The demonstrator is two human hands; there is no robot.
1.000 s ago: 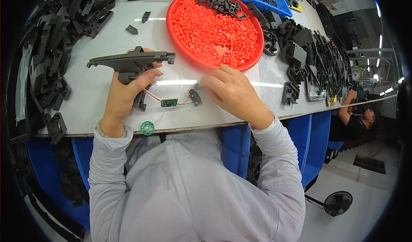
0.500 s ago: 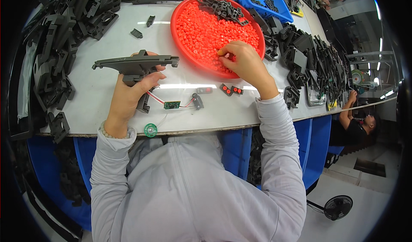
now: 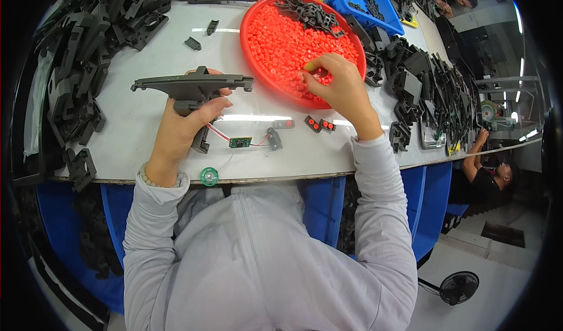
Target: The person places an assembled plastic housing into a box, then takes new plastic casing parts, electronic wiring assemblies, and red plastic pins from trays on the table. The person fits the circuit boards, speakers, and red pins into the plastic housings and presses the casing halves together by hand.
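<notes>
My left hand (image 3: 182,122) grips a dark grey gun-shaped plastic shell (image 3: 190,86) above the white table (image 3: 141,128). Red wires run from under it to a small green circuit board (image 3: 240,142) and a small black part (image 3: 273,138). My right hand (image 3: 337,87) reaches into the round red tray (image 3: 258,17), fingertips pinched among the small red plastic pieces (image 3: 287,43); whether it holds one I cannot tell. Three small black-and-red parts (image 3: 311,123) lie on the table beneath my right wrist. A small round green speaker (image 3: 209,176) sits at the table's front edge.
Heaps of black plastic shells (image 3: 76,67) line the table's left side, and more (image 3: 422,90) cover the right. A blue bin (image 3: 358,2) with black parts stands behind the tray. Another person (image 3: 487,172) works at the far right. A floor fan (image 3: 457,287) stands lower right.
My right hand rose from the table near the circuit board into the red tray, leaving small black-and-red parts on the table. My left hand kept hold of the grey shell.
</notes>
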